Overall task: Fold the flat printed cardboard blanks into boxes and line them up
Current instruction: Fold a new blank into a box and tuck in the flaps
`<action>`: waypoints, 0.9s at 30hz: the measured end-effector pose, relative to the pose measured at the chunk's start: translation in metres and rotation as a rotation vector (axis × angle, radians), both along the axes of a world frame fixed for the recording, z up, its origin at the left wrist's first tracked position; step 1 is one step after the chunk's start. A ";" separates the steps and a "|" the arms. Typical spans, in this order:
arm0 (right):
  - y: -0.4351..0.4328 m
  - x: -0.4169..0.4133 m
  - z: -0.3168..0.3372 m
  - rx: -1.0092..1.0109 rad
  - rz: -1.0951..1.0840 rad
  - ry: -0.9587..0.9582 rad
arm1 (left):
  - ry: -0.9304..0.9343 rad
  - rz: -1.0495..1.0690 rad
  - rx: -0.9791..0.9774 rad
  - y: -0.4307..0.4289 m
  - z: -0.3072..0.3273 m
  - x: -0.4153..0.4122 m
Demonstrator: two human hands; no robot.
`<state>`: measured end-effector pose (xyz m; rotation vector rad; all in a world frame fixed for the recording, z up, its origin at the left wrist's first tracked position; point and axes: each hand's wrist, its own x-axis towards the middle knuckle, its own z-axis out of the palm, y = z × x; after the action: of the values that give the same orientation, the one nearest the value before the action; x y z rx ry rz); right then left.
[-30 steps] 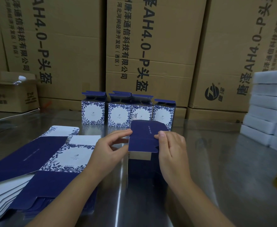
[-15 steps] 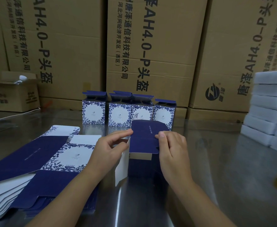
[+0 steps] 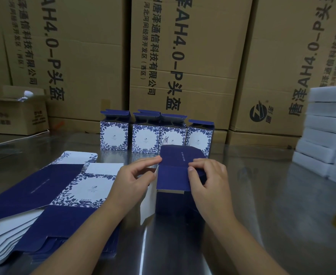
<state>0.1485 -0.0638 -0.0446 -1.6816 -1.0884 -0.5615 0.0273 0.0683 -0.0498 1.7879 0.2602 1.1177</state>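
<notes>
Standing upright mid-desk, directly between both hands: a half-formed navy-blue cardboard box point(image 3: 175, 175), long axis vertical, its top flap creased and bent down toward the viewer, a white inner side panel hanging loose on its left. Pinched at the flap's right edge by the thumb and curled fingers of the right hand point(image 3: 208, 179); bracketed at the left corner by the left hand point(image 3: 132, 180), forefinger stretched along the flap, thumb against the loose panel. Equally near to both hands, though the untucked panel sits on the left hand's side, so probably that hand's job. Just behind, a row of four folded blue-and-white floral boxes point(image 3: 157, 135), lids up, with free space past its right end. To the left, a fanned stack of flat printed blanks point(image 3: 54, 195) on the shiny metal desk point(image 3: 262, 205). Farther back, brown shipping cartons point(image 3: 183, 56); at right, white foam slabs point(image 3: 325, 126).
</notes>
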 end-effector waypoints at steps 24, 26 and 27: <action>0.000 0.001 -0.001 0.005 -0.014 -0.083 | 0.041 0.029 0.065 -0.006 0.002 -0.002; 0.000 0.001 -0.001 0.014 -0.014 -0.096 | 0.057 0.051 0.120 -0.009 0.000 -0.002; 0.000 0.001 -0.001 0.016 -0.015 -0.103 | 0.065 0.058 0.138 -0.010 0.000 -0.002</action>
<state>0.1493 -0.0640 -0.0459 -1.6638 -1.1425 -0.6711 0.0256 0.0584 -0.0501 1.9527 0.2812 1.1429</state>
